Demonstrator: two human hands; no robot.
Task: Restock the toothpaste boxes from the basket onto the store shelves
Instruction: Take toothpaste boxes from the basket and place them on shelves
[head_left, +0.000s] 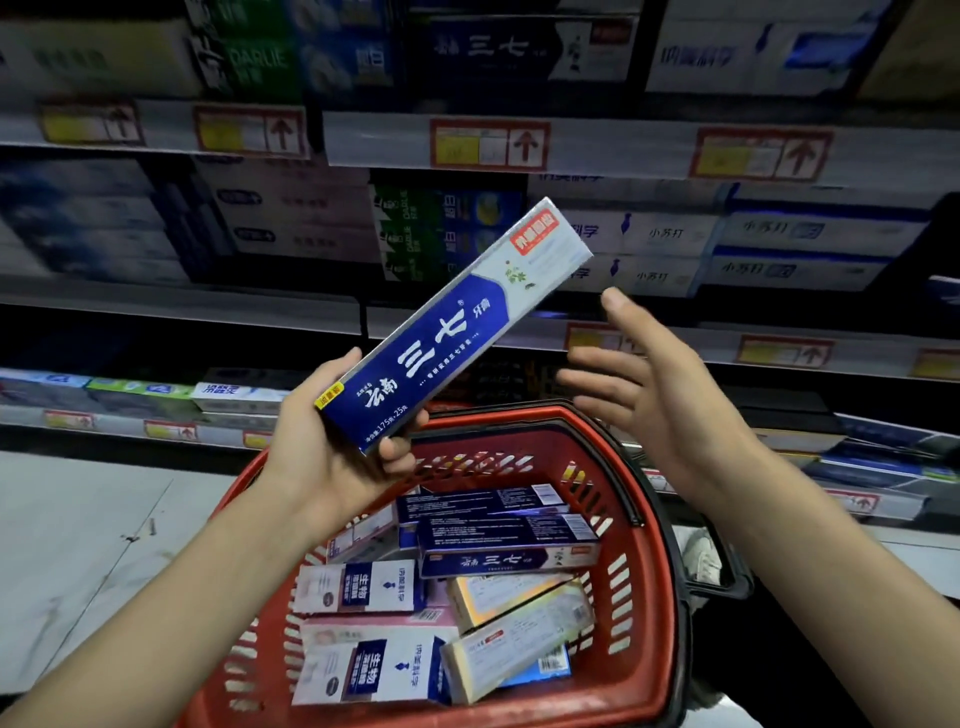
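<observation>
My left hand (332, 441) grips the lower end of a long blue and silver toothpaste box (452, 325), which tilts up to the right above the red basket (657, 561). To its right, my right hand (644, 384) is open with fingers spread, a short gap away from the box and not touching it. Several toothpaste boxes lie in the basket, among them a matching blue box (506, 558), a white and blue box (363, 587) and a yellow-silver box (519, 636).
Store shelves (597, 148) filled with toothpaste boxes rise in front, with red and yellow price tags on their edges. A lower shelf (140, 410) holds flat boxes at left. Grey floor lies at the left. A white shoe (701, 558) shows right of the basket.
</observation>
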